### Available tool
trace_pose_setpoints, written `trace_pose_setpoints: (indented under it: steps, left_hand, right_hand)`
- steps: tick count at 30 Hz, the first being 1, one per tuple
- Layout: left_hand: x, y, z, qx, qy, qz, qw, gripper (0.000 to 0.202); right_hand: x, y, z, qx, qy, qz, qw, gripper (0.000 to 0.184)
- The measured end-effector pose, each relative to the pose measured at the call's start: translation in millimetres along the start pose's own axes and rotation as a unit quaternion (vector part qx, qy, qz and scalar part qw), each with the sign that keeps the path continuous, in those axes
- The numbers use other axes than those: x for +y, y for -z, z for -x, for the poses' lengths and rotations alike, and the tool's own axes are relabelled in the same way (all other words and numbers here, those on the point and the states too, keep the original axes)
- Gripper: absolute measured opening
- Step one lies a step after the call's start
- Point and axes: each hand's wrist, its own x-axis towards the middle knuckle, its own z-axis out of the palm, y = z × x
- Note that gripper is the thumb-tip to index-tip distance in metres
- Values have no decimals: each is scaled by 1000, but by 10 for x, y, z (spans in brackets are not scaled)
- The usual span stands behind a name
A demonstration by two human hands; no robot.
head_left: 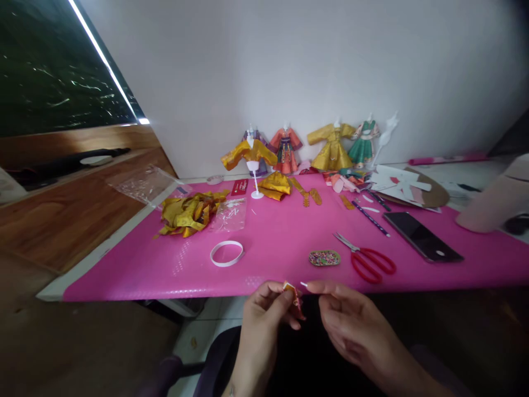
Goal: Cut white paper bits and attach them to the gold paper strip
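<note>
Just below the table's front edge, my left hand (270, 309) pinches a small folded piece of orange and red patterned fabric (294, 298) between thumb and fingers. To its right, my right hand (351, 317) is closed with a tiny white strip (304, 284) at the tip of the index finger, a little apart from the fabric. What the strip is made of is too small to tell. Nearest on the table are an oval tin (324, 258) with a multicoloured speckled top and red-handled scissors (370, 262), their blades pointing back left.
A roll of white tape (227, 253) lies left on the pink mat (276, 237). Behind it are yellow fabric scraps (185, 214) and a clear bag of small white pieces (230, 214). Several dressed doll forms (286, 146) stand along the wall. A phone (421, 237) lies right.
</note>
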Motion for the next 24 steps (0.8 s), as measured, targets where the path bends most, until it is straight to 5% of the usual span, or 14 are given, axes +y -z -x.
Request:
trace_pose_setpoints:
  steps: [5,24]
  left_hand:
    - [-12,-16,63,19,14,63,998,20]
    - [26,-93,154,32,-3,88,996,17]
  right_hand:
    - [118,-124,6,-51,-34,-107,992,30]
    - [124,-163,42,-56,-27,-125,990,30]
